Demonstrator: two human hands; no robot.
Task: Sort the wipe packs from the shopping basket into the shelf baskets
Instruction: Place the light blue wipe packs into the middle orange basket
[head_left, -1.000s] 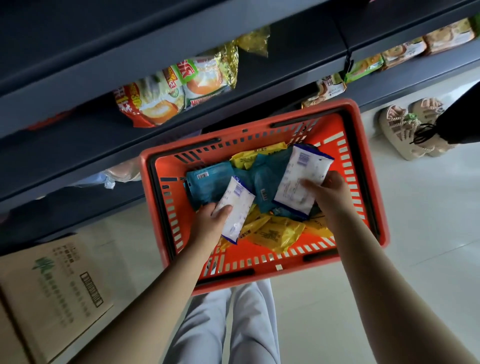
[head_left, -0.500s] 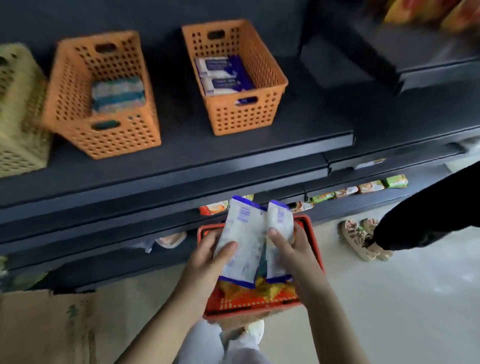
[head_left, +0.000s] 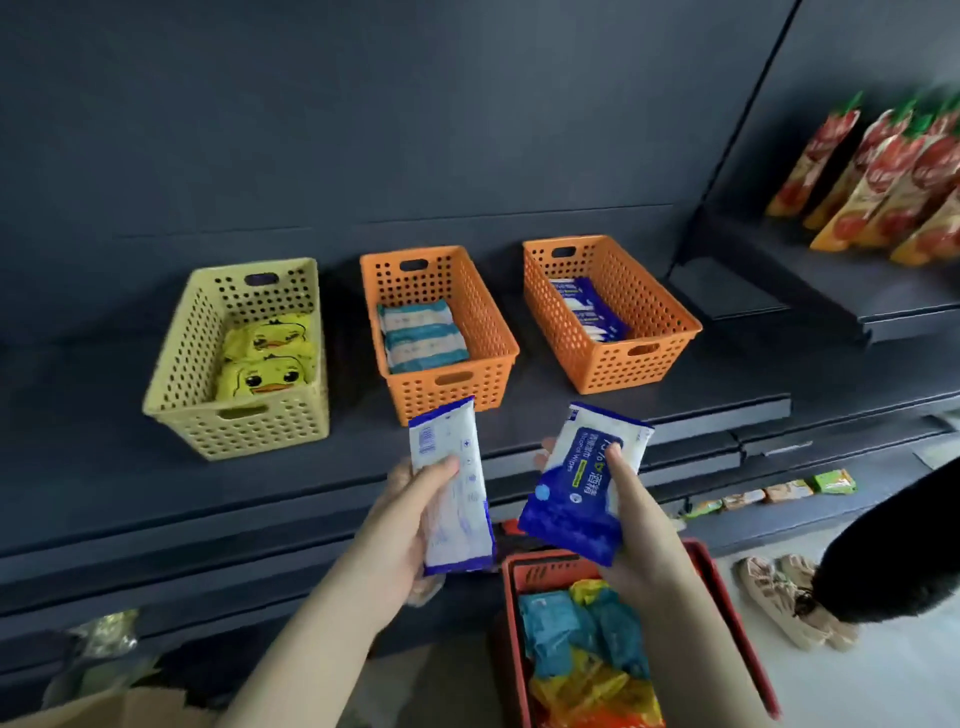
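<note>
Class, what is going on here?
A person is sorting wipe packs at a shelf. The left hand holds one blue-and-white pack, the right hand holds a second pack. Below, the red shopping basket has teal and yellow packs. Neither held pack is in a shelf basket yet; the right orange basket has similar packs.

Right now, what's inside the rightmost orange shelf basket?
Blue-and-white wipe packs lie in the right orange basket; the top ones hide anything beneath, so the count is unclear.
</note>
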